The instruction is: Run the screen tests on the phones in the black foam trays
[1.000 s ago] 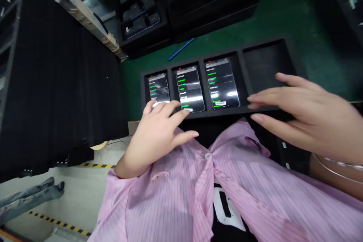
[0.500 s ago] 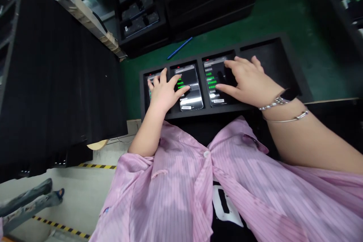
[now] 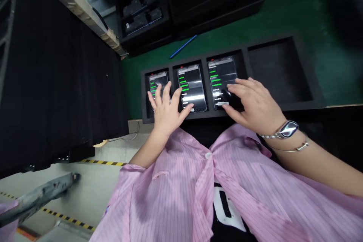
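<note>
Three lit smartphones lie face up in separate compartments of a black tray [image 3: 208,115]. Green and white text lines run down their dark screens. My left hand [image 3: 167,107] is spread over the left phone [image 3: 159,79], its thumb at the lower edge of the middle phone [image 3: 193,83]. It holds nothing. My right hand [image 3: 253,102] rests by the right phone [image 3: 222,73], thumb and fingers apart near the screen's lower right; whether the fingertips touch the glass I cannot tell. The tray's fourth compartment [image 3: 280,72], at the right, holds no phone.
A blue pen [image 3: 183,47] lies on the green table [image 3: 227,32] behind the tray. Farther back stands a black divided bin [image 3: 141,11] with clear pieces. A black curtain [image 3: 65,75] hangs at left. A person's legs [image 3: 48,193] show over the floor at lower left.
Both hands have drawn back toward me, uncovering more of the screens. My right hand has moved off the right phone's upper part to its lower corner. The person's legs at lower left have shifted.
</note>
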The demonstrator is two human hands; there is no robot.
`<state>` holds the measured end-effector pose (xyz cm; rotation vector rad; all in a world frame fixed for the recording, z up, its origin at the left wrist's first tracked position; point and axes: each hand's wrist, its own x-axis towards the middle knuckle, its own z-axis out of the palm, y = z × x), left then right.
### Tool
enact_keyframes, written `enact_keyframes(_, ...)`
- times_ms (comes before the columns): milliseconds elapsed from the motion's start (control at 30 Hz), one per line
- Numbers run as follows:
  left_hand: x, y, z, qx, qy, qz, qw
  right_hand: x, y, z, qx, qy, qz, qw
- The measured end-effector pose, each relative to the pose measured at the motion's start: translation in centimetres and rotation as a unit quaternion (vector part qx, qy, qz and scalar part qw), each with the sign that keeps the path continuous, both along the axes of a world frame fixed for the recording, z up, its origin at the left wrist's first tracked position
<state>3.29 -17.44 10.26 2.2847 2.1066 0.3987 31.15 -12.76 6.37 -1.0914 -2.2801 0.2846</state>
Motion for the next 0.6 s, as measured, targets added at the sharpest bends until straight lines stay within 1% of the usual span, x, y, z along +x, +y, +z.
enact_keyframes(67,0.2,-0.1,-0.3,0.006,0.006,0.002,1.0,-0.2,-0.1,-0.2,0.01,0.004,-0.011,1.0)
enact_keyframes(267,0.0,-0.1,-0.1,0.009,0.01,-0.018,1.0,-0.5,0.0,0.1,0.012,-0.01,-0.016,1.0)
enact_keyframes(433,-0.3,0.4,-0.1,-0.013,0.001,-0.027,1.0,-0.7,0.3,0.1,0.008,-0.02,-0.021,1.0)
enact_keyframes(500,-0.5,0.4,-0.1,-0.004,-0.009,-0.048,0.999,-0.7,0.3,0.3,0.013,-0.015,-0.019,1.0)
enact_keyframes(600,-0.9,0.2,-0.1,0.026,-0.015,-0.103,0.994,-0.6,0.3,0.6,0.05,-0.016,0.007,0.999)
